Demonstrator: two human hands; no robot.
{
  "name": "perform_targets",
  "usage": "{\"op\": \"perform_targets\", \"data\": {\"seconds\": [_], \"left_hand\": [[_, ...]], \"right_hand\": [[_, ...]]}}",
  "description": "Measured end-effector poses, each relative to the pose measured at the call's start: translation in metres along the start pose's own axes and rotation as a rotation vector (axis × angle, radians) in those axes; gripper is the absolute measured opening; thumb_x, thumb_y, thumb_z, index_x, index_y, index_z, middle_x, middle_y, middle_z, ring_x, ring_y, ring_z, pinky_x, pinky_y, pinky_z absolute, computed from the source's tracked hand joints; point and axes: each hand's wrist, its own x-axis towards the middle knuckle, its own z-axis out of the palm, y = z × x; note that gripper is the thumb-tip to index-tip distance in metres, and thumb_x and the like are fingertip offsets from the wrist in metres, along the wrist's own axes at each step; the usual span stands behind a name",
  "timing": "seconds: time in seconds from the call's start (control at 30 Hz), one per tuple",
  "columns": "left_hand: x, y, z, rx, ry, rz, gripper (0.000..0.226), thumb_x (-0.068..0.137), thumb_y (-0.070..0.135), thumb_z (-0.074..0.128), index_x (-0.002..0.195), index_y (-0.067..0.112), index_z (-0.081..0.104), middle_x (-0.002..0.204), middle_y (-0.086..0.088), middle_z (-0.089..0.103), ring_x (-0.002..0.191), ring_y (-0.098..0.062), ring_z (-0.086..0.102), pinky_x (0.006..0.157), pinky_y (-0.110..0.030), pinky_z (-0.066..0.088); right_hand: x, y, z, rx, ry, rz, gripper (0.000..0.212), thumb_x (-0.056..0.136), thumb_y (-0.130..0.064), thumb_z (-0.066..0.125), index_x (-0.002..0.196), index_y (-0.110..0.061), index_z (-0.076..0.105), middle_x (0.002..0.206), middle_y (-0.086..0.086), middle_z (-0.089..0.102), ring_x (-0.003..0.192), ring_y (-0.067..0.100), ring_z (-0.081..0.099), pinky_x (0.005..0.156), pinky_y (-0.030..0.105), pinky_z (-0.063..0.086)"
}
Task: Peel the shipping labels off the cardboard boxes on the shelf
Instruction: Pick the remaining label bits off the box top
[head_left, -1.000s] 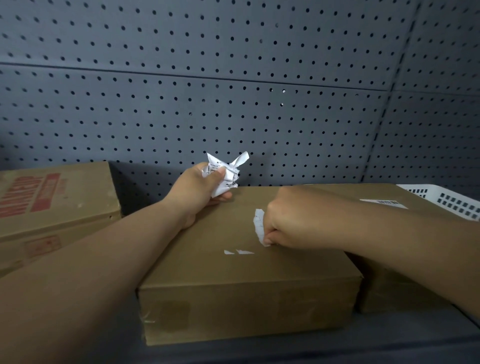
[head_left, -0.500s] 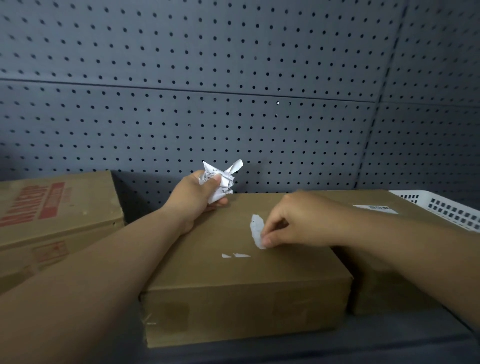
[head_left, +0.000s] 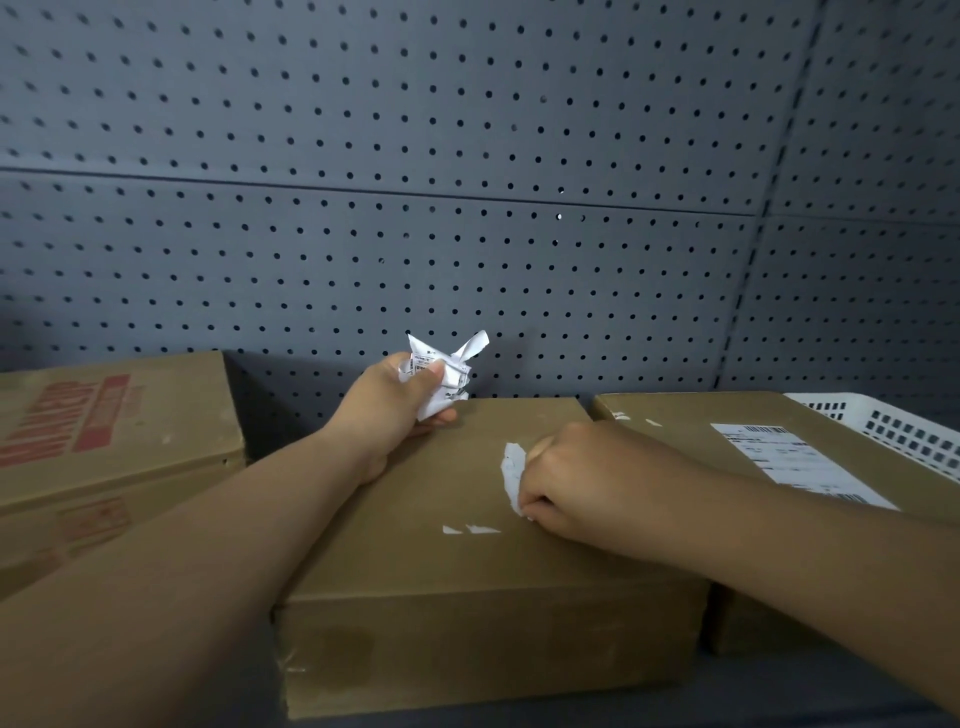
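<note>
The left hand (head_left: 387, 410) was stretched in from 7 o'clock, its heel rested on the 11 o'clock corner of the middle box (head_left: 415, 571) and its fingers and thumb clamped round a crumpled wad of labels (head_left: 444, 376). The right hand (head_left: 576, 478) was stretched in from 4 o'clock and laid knuckles-up on the box top, its fingertips pinched on a torn white label scrap (head_left: 511, 467) partly lifted from the cardboard. An intact label (head_left: 795, 462) was seen on the neighbouring box (head_left: 675, 415) at 3 o'clock.

left hand (head_left: 395, 400) clenched, raised; right hand (head_left: 576, 478) curled, pinching; both forearms (head_left: 234, 545) reach forward.
</note>
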Motion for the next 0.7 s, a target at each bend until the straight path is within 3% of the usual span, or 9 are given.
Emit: {"op": "perform_targets", "data": {"seconds": [0.2,0.3,0.33,0.43,0.57,0.7], "left_hand": [[-0.002,0.000,0.000,0.001,0.002,0.004,0.017,0.099,0.026,0.049,0.106,0.015,0.059,0.088,0.000,0.071,0.071,-0.012,0.069,0.074,-0.025,0.057],[-0.002,0.001,0.000,-0.012,0.008,0.000,0.014,0.099,0.025,0.049,0.102,0.016,0.059,0.087,0.000,0.070,0.071,-0.013,0.069,0.075,-0.026,0.056],[-0.001,0.001,0.001,-0.014,0.009,0.000,0.014,0.099,0.025,0.049,0.101,0.016,0.059,0.087,0.000,0.070,0.071,-0.014,0.068,0.074,-0.025,0.056],[-0.001,0.001,0.000,-0.027,0.011,-0.004,0.015,0.099,0.025,0.049,0.102,0.015,0.059,0.086,-0.002,0.070,0.071,-0.014,0.069,0.073,-0.025,0.057],[0.000,0.000,0.000,-0.024,0.008,-0.003,0.014,0.099,0.026,0.049,0.102,0.016,0.059,0.088,-0.002,0.070,0.075,-0.016,0.069,0.075,-0.027,0.057],[0.000,0.000,0.000,-0.019,0.011,-0.003,0.015,0.099,0.026,0.049,0.103,0.017,0.059,0.088,-0.003,0.071,0.076,-0.016,0.069,0.078,-0.029,0.057]], "right_hand": [[0.001,-0.001,0.000,-0.053,0.011,-0.046,0.025,0.095,-0.018,0.039,0.093,-0.013,0.063,0.093,-0.002,0.052,0.086,0.014,0.052,0.069,0.027,0.039],[0.004,0.010,-0.002,0.057,0.006,-0.028,0.021,0.092,-0.017,0.045,0.090,-0.014,0.066,0.088,-0.010,0.051,0.076,0.003,0.049,0.067,0.015,0.039],[0.005,0.015,-0.003,0.111,0.031,0.002,0.020,0.090,-0.018,0.048,0.087,-0.013,0.067,0.086,-0.011,0.054,0.075,0.003,0.050,0.070,0.016,0.041],[0.004,0.025,-0.003,0.222,0.061,0.047,0.020,0.091,-0.025,0.052,0.089,-0.016,0.069,0.091,-0.010,0.063,0.084,0.004,0.057,0.082,0.028,0.047],[-0.003,0.021,0.000,0.198,0.022,-0.033,0.027,0.095,-0.036,0.048,0.107,-0.025,0.069,0.107,-0.013,0.062,0.098,0.001,0.053,0.083,0.014,0.037],[-0.003,0.019,-0.004,0.162,-0.012,-0.053,0.029,0.095,-0.038,0.049,0.114,-0.028,0.068,0.114,-0.014,0.064,0.103,-0.001,0.053,0.088,0.018,0.040]]}}
